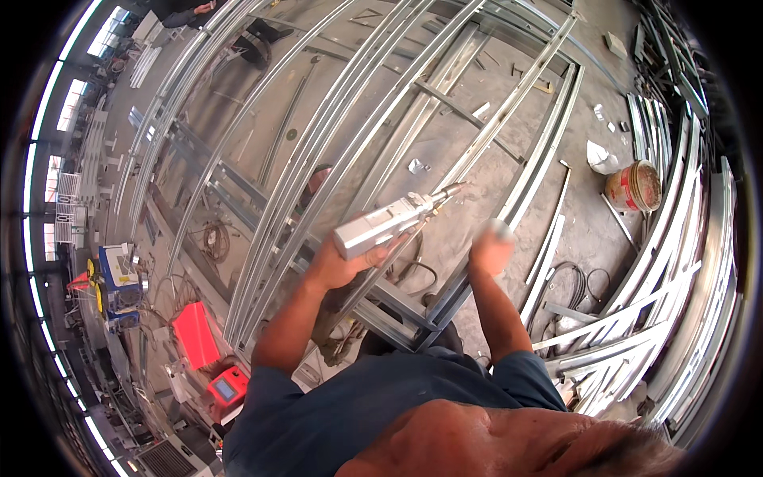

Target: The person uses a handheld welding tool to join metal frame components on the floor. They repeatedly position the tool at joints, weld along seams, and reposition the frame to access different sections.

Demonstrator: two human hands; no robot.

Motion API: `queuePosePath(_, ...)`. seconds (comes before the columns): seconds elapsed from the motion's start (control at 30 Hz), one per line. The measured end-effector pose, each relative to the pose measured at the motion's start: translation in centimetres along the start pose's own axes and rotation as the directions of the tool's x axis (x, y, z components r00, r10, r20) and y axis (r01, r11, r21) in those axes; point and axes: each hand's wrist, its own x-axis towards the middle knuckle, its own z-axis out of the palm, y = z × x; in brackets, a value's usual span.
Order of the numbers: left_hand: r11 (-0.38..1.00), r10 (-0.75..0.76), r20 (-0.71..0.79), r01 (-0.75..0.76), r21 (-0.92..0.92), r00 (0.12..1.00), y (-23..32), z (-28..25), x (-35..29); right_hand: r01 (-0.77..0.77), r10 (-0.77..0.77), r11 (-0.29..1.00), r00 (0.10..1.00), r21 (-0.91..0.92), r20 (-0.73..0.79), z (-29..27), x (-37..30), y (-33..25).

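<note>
My left hand (338, 262) is wrapped around a silver, boxy welding gun (385, 225). The gun's narrow coppery nozzle points up and to the right, over the metal frame. To the right, my right hand (490, 254) is above a long steel channel (528, 179) of that frame. Its fingers are smeared by motion, and a pale, rounded blur (499, 229) at their tips cannot be made out. Below my hands, the near corner of the steel frame (417, 338) comes close to my body. Long parallel metal rails (350, 131) run away from me on the left.
On the right stand a red and yellow bucket (633, 187) and piles of steel profiles (668, 262). A black cable (568, 278) coils on the floor. At left are a red machine with a screen (227, 387), a red panel (195, 334) and a blue and white machine (121, 278).
</note>
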Motion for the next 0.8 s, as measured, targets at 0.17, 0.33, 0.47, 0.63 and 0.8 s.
queuePosePath(0.17,0.990,-0.106,0.048,0.110,-0.087,0.993,1.9,-7.0,-2.7,-0.026,0.025,0.994,1.000,-0.105,-0.014,0.0,-0.9,-0.4)
queuePosePath(0.33,0.985,-0.135,0.020,0.137,-0.102,0.991,2.0,-12.5,-2.6,-0.024,0.018,0.984,0.999,-0.175,-0.040,-1.1,-1.5,-1.0)
queuePosePath(0.47,0.971,-0.211,-0.001,0.209,-0.115,0.978,-1.9,-16.4,-3.0,-0.023,0.023,0.988,1.000,-0.155,-0.003,-0.7,-1.3,-1.4)
queuePosePath(0.63,0.950,-0.287,0.047,0.290,-0.119,0.957,-3.3,-16.3,-2.0,-0.015,0.004,0.984,0.998,-0.179,-0.063,-0.3,-1.3,-1.2)
queuePosePath(0.8,0.953,-0.272,0.145,0.287,-0.093,0.951,-5.3,-15.6,-0.3,-0.034,0.023,0.977,0.998,-0.210,-0.055,0.2,-1.4,-1.3)
